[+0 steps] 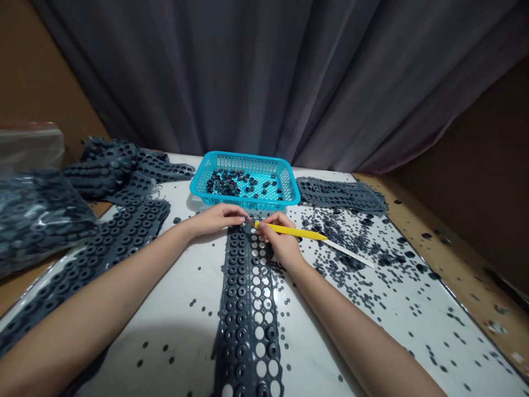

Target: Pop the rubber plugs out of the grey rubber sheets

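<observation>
My right hand (pixel 281 237) grips a slim pen-like tool (pixel 295 230) with a yellow body, a white tail and a metal tip pointing left. Beside that tip, my left hand (pixel 219 219) is closed, thumb and forefinger pinching a small dark rubber piece (pixel 247 218). Both hands meet over the far end of a dark grey moulded rubber sheet (pixel 236 286). Its left rows still carry thick rings; the right rows are mostly round holes showing the white surface. Just beyond my hands stands a turquoise basket (pixel 244 203) holding many small dark rubber parts.
More ring sheet (pixel 124 231) lies under my left forearm, near a heap of sheets (pixel 111 168) and a clear bag (pixel 41 215). Punched-out sheet (pixel 343 194) lies right of the basket. Small dark discs (pixel 351 248) litter the white tabletop (pixel 173 309). A grey curtain (pixel 248 77) hangs behind.
</observation>
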The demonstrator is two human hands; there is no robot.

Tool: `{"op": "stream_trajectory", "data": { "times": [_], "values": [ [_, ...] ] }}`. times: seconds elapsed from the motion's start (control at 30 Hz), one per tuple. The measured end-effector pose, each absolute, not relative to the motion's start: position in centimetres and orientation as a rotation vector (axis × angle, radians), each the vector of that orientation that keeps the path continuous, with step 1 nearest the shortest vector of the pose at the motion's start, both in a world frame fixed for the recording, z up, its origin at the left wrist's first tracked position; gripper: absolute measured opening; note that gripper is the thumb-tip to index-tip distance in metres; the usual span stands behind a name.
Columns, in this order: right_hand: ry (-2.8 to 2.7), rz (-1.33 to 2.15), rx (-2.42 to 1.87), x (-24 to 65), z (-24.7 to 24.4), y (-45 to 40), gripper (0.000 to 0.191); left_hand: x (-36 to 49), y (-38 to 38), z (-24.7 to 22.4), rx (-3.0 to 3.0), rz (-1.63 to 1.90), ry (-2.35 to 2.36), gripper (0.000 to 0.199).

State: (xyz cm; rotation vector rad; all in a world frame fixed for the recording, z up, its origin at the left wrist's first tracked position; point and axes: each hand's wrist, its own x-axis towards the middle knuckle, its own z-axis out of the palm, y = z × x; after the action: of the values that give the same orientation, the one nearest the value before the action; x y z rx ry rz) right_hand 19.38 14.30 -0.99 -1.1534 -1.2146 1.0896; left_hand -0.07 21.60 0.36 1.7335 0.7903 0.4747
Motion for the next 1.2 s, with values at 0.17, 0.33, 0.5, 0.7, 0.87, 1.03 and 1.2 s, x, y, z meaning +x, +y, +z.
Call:
{"op": "stream_trajectory", "data": {
  "times": [0.17, 0.33, 0.5, 0.7, 0.87, 1.03, 1.2],
  "values": [
    [-1.272, 1.111, -1.134, 19.27, -0.76, 14.17, 0.021, -0.14, 21.69, 0.51, 1.710, 0.458, 0.768, 0.028],
    [-1.228, 1.078, -1.157, 19.16, -0.84, 14.27, 0.020, -0.26, 21.74, 0.27, 1.663, 0.464, 0.774, 0.032],
    [-1.196, 1.067, -1.169, 19.22, -1.12, 14.40, 0.020, -0.25, 21.65, 0.32, 1.567, 0.501, 0.751, 0.035],
    [-1.202, 1.095, -1.146, 19.29, -1.19, 14.41, 0.020, -0.27, 21.77, 0.32, 1.542, 0.513, 0.734, 0.026],
    [-1.220, 1.099, -1.101, 19.16, -0.97, 14.37, 0.024, -0.30, 21.99, -0.17, 1.571, 0.503, 0.749, 0.024],
    [-1.183, 1.102, -1.066, 19.21, -0.78, 14.28, 0.025, -0.21, 21.81, -0.01, 1.481, 0.504, 0.723, 0.023],
    [-1.098, 1.069, -1.025, 19.49, -1.13, 14.48, 0.022, -0.24, 21.48, 0.69, 1.383, 0.517, 0.751, 0.025]
  ]
}}
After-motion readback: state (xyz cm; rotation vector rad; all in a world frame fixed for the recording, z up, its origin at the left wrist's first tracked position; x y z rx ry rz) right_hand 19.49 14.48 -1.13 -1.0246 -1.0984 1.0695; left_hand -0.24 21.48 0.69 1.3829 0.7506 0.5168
